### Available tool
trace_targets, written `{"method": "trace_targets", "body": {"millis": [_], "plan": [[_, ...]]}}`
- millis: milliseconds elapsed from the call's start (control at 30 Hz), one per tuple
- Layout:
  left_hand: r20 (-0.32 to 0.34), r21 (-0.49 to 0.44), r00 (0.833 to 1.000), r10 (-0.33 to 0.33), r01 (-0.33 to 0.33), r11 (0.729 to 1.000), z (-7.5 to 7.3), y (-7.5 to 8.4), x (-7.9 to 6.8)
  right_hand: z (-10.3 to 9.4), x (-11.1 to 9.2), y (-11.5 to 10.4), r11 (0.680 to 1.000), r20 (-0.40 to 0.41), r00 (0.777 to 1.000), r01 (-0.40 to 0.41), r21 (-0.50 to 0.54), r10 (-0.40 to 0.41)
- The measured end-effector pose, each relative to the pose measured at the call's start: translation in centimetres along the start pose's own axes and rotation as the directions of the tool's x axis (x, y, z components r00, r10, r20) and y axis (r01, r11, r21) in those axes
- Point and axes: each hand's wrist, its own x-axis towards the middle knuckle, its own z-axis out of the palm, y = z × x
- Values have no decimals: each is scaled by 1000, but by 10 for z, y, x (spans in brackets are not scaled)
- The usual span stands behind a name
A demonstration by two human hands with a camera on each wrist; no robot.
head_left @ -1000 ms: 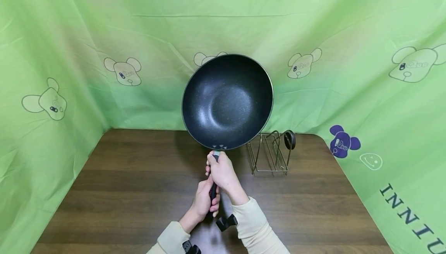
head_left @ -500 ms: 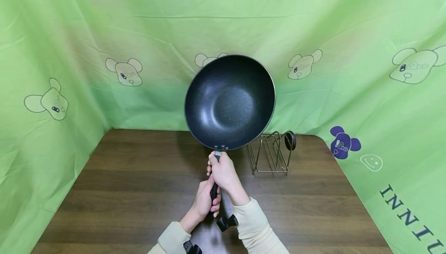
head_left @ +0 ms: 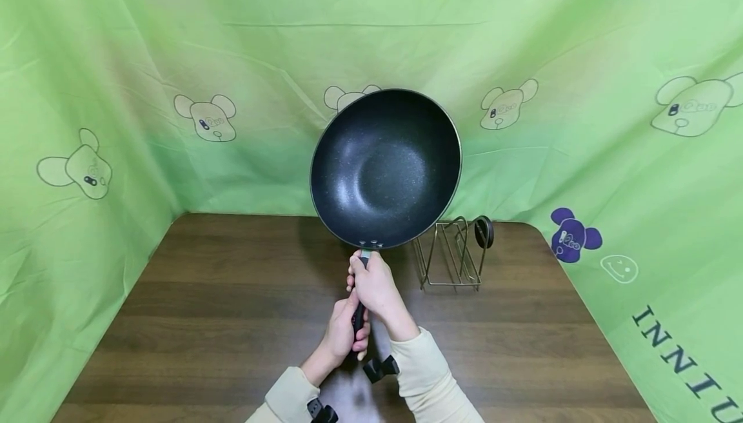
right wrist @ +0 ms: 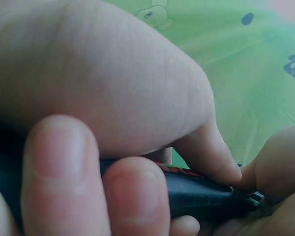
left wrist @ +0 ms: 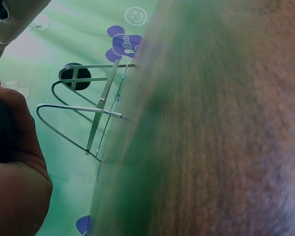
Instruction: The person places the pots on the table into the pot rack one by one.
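Note:
A black wok [head_left: 389, 171] with a long dark handle [head_left: 358, 320] is held up over the table, its dark inside facing me. My right hand [head_left: 374, 284] grips the handle close below the pan. Lower down, my left hand [head_left: 341, 331] wraps the same handle, its thumb up near the right hand. The right wrist view has the left hand's curled fingertips [right wrist: 135, 196] large in front of the handle. At its right edge, part of the right hand [right wrist: 285, 172] shows. In the left wrist view, the left hand [left wrist: 22, 182] grips the dark handle at the left edge.
A gold wire rack [head_left: 453, 255] stands right of the wok on the wooden table [head_left: 232, 320], its back left corner hidden by the pan. A black disc [head_left: 484, 232] is at the rack's right side. Green printed cloth [head_left: 261, 55] surrounds the table.
The wok and both hands have drifted slightly to the right. Both grips look the same, and the rack stays in place.

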Motion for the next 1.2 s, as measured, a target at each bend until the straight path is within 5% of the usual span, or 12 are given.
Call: {"method": "trace_targets", "body": {"millis": [1200], "plan": [[41,-14,999,-32,32,999,3,5,1,-3,-1,-2,989,-61,997,27,-144,-36]]}}
